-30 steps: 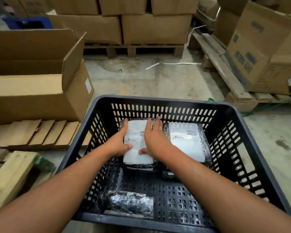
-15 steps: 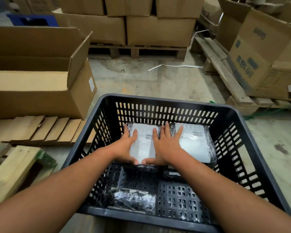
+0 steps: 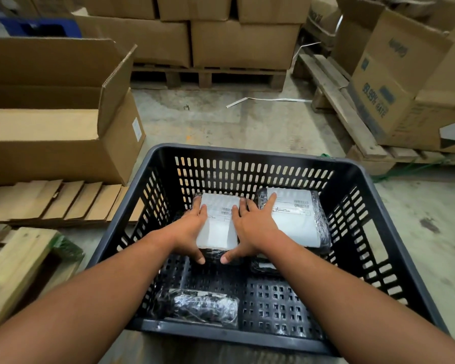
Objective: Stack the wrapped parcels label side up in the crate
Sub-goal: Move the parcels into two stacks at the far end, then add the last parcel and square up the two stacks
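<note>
A black slotted crate (image 3: 250, 151) stands on the floor in front of me. Inside at the far left lies a black-wrapped parcel (image 3: 218, 227) with its white label up. My left hand (image 3: 189, 232) and my right hand (image 3: 250, 227) grip it from either side, thumbs at its near edge. Beside it on the right a second labelled parcel (image 3: 297, 222) rests on another wrapped parcel; my right fingertips reach its label. A third black-wrapped parcel (image 3: 200, 306) lies at the crate's near left with no label showing.
An open cardboard box (image 3: 63, 143) stands to the left, with flattened cardboard (image 3: 61, 200) and a wooden pallet (image 3: 13, 261) nearer me. Stacked boxes on pallets (image 3: 242, 43) line the back and right. Bare concrete floor (image 3: 247, 122) lies beyond the crate.
Both hands have slid the left parcel a little toward the crate's far wall and spread wider along its sides. The view has shifted slightly closer.
</note>
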The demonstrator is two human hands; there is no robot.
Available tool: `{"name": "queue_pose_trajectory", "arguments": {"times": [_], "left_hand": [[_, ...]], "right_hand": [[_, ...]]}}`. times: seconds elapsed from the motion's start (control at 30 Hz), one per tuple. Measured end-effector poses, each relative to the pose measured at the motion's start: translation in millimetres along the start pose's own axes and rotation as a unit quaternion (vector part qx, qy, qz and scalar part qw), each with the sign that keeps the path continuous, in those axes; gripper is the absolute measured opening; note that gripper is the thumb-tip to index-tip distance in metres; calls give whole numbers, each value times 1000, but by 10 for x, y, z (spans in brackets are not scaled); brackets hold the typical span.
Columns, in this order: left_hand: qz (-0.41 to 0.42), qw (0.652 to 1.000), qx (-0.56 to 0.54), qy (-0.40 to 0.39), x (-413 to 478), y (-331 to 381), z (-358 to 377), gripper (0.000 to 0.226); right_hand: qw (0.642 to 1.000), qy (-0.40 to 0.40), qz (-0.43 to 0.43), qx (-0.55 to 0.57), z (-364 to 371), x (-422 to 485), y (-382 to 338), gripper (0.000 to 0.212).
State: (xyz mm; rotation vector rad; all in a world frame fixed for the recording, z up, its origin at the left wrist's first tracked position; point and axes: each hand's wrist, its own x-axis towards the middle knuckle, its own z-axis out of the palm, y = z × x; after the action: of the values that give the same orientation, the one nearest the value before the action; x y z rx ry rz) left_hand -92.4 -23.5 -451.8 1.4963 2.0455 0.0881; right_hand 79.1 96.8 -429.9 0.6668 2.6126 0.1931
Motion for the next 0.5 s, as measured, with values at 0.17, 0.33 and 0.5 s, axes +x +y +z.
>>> {"name": "queue_pose_trajectory", "arguments": {"times": [0.17, 0.33, 0.5], "left_hand": [[-2, 1000, -6, 14, -66, 31, -73, 159], [8, 999, 50, 5, -247, 167, -224, 120], [40, 998, 37, 2, -617, 234, -598, 74]], "right_hand": [[999, 11, -24, 42, -89, -101, 53, 148], [971, 53, -61, 225, -225, -327, 231, 81], [929, 118, -112, 332, -345, -658, 323, 49]]}}
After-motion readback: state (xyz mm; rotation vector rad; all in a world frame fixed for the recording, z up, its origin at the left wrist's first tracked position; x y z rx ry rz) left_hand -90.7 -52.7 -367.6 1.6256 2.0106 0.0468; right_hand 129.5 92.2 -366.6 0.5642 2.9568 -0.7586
